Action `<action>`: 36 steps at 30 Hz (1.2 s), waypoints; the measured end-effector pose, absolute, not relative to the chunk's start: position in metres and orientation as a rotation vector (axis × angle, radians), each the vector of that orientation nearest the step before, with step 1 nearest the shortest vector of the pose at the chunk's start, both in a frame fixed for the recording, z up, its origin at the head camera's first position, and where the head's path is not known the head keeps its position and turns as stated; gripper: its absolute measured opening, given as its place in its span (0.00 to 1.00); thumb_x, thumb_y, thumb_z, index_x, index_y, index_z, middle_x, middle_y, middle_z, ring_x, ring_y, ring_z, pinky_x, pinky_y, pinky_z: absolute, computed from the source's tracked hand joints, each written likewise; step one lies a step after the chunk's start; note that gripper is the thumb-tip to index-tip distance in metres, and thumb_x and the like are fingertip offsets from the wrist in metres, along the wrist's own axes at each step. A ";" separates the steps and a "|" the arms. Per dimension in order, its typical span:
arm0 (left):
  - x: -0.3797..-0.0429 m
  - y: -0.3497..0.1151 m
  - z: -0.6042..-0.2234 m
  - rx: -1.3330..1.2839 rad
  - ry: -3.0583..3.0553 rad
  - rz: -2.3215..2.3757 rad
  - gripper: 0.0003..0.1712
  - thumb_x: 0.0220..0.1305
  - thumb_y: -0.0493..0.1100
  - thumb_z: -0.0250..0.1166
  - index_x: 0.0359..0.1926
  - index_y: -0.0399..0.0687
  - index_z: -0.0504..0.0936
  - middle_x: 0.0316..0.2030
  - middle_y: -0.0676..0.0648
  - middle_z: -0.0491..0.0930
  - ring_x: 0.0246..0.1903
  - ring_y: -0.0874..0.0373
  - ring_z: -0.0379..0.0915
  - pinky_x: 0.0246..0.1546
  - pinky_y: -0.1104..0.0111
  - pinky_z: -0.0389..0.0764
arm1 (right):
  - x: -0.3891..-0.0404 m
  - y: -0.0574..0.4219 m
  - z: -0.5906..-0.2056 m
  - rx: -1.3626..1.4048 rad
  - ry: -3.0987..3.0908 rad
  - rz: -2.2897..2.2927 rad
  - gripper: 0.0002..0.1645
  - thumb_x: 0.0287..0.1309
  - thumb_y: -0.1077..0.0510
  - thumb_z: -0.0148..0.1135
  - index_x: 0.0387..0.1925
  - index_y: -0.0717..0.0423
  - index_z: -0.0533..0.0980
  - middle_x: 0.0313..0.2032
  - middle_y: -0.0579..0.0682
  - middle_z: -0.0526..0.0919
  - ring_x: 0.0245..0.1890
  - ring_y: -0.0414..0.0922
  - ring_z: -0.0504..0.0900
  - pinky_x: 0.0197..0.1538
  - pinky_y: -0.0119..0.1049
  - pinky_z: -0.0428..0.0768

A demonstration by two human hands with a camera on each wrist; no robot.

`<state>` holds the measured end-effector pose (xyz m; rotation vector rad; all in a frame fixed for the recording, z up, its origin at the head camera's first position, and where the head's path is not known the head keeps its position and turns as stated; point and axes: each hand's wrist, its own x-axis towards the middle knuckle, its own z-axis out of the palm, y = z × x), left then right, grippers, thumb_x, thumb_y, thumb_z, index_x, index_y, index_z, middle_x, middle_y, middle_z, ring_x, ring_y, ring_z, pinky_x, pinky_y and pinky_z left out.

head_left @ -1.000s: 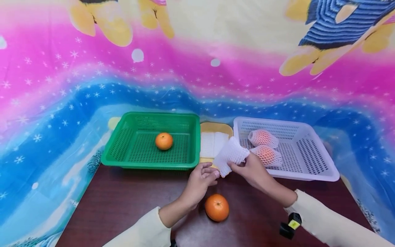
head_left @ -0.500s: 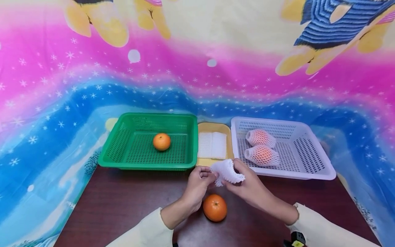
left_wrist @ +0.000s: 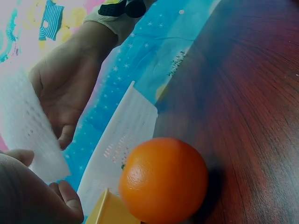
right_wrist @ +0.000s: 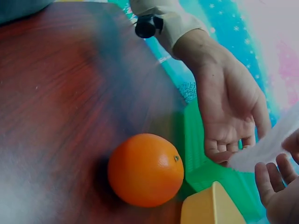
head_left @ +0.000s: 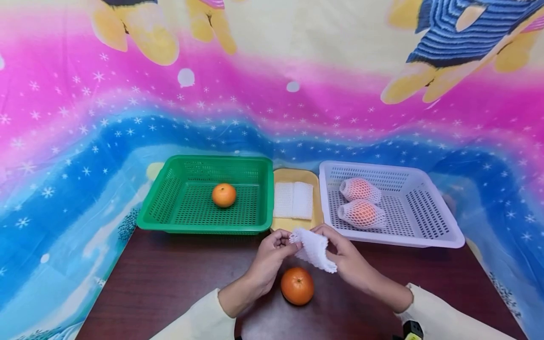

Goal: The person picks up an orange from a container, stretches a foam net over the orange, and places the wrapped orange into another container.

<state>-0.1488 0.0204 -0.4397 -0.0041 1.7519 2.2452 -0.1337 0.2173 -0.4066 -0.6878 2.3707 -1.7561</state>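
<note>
A white foam fruit net (head_left: 312, 250) is held up over the near middle of the table, its frilled end facing down and right. My left hand (head_left: 264, 259) pinches the net's left end between thumb and curled fingers. The right hand (head_left: 352, 264) grips its other side, thumb at the near side and fingers behind. In the left wrist view the net (left_wrist: 30, 126) spans between both hands as a flattened tube. Just below the hands, an unwrapped orange (head_left: 297, 286) rests on the table, stem end up; neither hand touches it.
A green basket (head_left: 204, 227) at back left holds one orange (head_left: 224, 195). The white basket (head_left: 425, 241) at back right contains two net-wrapped oranges (head_left: 361, 214). Between them, a yellow tray (head_left: 293, 224) carries flat foam nets (head_left: 302, 200). A patterned cloth (head_left: 255, 104) hangs behind the table.
The net has come down from over the yellow tray toward the orange and turned so its frilled end points down. The left hand now pinches the net. The orange stays put.
</note>
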 end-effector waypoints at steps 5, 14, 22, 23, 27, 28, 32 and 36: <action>-0.147 0.019 -0.441 0.048 1.688 2.262 0.11 0.60 0.34 0.70 0.38 0.39 0.75 0.33 0.52 0.75 0.35 0.61 0.73 0.39 0.73 0.76 | -0.134 0.219 -0.412 -0.547 2.278 -1.804 0.16 0.62 0.73 0.55 0.52 0.72 0.72 0.46 0.43 0.82 0.45 0.35 0.80 0.45 0.30 0.83; -0.144 0.019 -0.445 0.224 1.615 2.255 0.17 0.62 0.26 0.62 0.51 0.30 0.71 0.44 0.48 0.79 0.44 0.61 0.75 0.45 0.75 0.78 | -0.137 0.214 -0.417 -0.162 1.938 -1.886 0.33 0.65 0.60 0.67 0.64 0.70 0.63 0.52 0.52 0.79 0.51 0.41 0.81 0.55 0.31 0.81; -0.142 0.013 -0.450 0.334 1.562 2.189 0.25 0.64 0.29 0.60 0.60 0.20 0.71 0.46 0.50 0.82 0.44 0.64 0.78 0.46 0.76 0.80 | -0.138 0.219 -0.421 -0.129 1.742 -1.893 0.36 0.63 0.64 0.65 0.66 0.76 0.62 0.49 0.49 0.83 0.48 0.40 0.83 0.55 0.32 0.82; -0.141 0.012 -0.450 0.346 1.528 2.185 0.24 0.65 0.30 0.59 0.60 0.20 0.71 0.45 0.51 0.82 0.44 0.64 0.79 0.45 0.76 0.81 | -0.138 0.220 -0.422 -0.132 1.732 -1.895 0.34 0.63 0.64 0.65 0.65 0.75 0.63 0.48 0.48 0.84 0.48 0.39 0.83 0.55 0.32 0.82; -0.140 0.006 -0.450 0.334 1.384 2.175 0.12 0.67 0.33 0.54 0.49 0.33 0.77 0.39 0.55 0.82 0.38 0.65 0.80 0.39 0.75 0.82 | -0.137 0.222 -0.426 -0.132 1.704 -1.912 0.29 0.64 0.65 0.65 0.63 0.72 0.67 0.47 0.46 0.85 0.47 0.39 0.84 0.55 0.32 0.82; -0.140 0.006 -0.450 0.317 1.353 2.170 0.09 0.68 0.34 0.54 0.46 0.39 0.78 0.38 0.55 0.82 0.37 0.65 0.80 0.38 0.75 0.82 | -0.137 0.222 -0.427 -0.131 1.696 -1.919 0.29 0.64 0.66 0.65 0.63 0.71 0.68 0.47 0.46 0.86 0.47 0.39 0.84 0.55 0.33 0.82; -0.139 0.003 -0.450 0.294 1.278 2.143 0.03 0.71 0.37 0.55 0.39 0.49 0.75 0.37 0.55 0.82 0.36 0.65 0.81 0.37 0.75 0.82 | -0.137 0.223 -0.429 -0.130 1.663 -1.948 0.25 0.62 0.68 0.64 0.60 0.66 0.71 0.47 0.46 0.85 0.47 0.40 0.85 0.54 0.35 0.84; -0.140 0.002 -0.452 0.321 1.252 2.133 0.05 0.75 0.36 0.53 0.47 0.44 0.73 0.41 0.53 0.83 0.39 0.64 0.83 0.40 0.74 0.84 | -0.136 0.224 -0.430 -0.141 1.612 -1.976 0.23 0.63 0.69 0.62 0.59 0.62 0.71 0.47 0.47 0.85 0.46 0.41 0.85 0.53 0.35 0.84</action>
